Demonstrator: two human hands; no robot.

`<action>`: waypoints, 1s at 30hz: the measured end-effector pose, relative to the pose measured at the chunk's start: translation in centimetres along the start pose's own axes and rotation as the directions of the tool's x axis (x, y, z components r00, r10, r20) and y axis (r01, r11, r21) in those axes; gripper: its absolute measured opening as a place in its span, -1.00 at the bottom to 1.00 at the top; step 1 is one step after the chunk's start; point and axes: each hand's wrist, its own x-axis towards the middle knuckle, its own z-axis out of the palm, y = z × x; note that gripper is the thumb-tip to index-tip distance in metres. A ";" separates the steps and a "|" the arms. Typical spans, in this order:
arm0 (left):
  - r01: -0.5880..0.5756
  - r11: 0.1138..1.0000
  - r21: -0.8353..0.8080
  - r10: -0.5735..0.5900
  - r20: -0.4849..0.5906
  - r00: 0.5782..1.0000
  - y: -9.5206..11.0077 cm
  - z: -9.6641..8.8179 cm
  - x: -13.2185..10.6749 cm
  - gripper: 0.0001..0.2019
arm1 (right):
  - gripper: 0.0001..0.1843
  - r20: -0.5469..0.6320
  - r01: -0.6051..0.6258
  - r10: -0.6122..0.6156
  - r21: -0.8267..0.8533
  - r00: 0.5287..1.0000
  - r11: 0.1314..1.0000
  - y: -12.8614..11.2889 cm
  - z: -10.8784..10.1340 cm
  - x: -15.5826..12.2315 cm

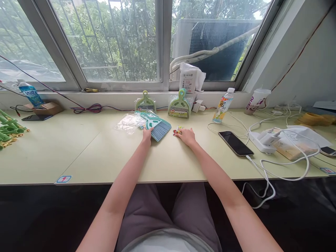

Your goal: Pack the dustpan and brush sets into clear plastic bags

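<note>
My left hand (pixel 147 134) is closed on the lower left side of a small hand broom (pixel 156 125), with its thumb on top. The broom has a green and white head and grey-blue bristles, which point to the lower right. Whether a dustpan lies under it, I cannot tell. Crumpled clear plastic wrap (pixel 128 122) lies just left of the broom. To the right, my right hand (pixel 187 135) has its fingers curled down on a small, colourful printed label (pixel 177 132) at the table top. The fingers partly cover it.
Two wrapped green dustpan sets (pixel 180 106) stand against the wall. On the right are a drink bottle (pixel 223 106), a phone (pixel 235 143) with white cables, a power strip (pixel 262 141) and a plastic cup (pixel 257 100). Green bamboo-like pieces (pixel 10 129) lie far left.
</note>
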 end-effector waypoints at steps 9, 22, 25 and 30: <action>0.174 0.982 -0.076 -0.180 -0.075 0.981 0.1 0.7 -2.4 -0.63 | -0.43 -0.248 -0.176 0.360 0.547 0.900 0.818 0.6 -0.4 0.7; -0.087 0.975 -0.206 0.161 0.377 0.912 0.0 2.2 -4.7 -0.50 | -0.29 -0.129 0.289 -0.260 0.341 0.957 0.895 -5.5 1.3 -1.9; -0.089 0.976 -0.200 0.160 0.375 0.913 0.1 2.0 -4.6 -0.50 | -0.28 -0.063 0.258 -0.250 0.249 0.966 0.934 -5.6 1.1 -2.0; -0.101 0.979 -0.179 0.164 0.385 0.908 0.1 2.1 -4.5 -0.41 | -0.19 -0.024 0.105 -0.103 0.210 0.994 0.972 -4.9 0.7 -1.9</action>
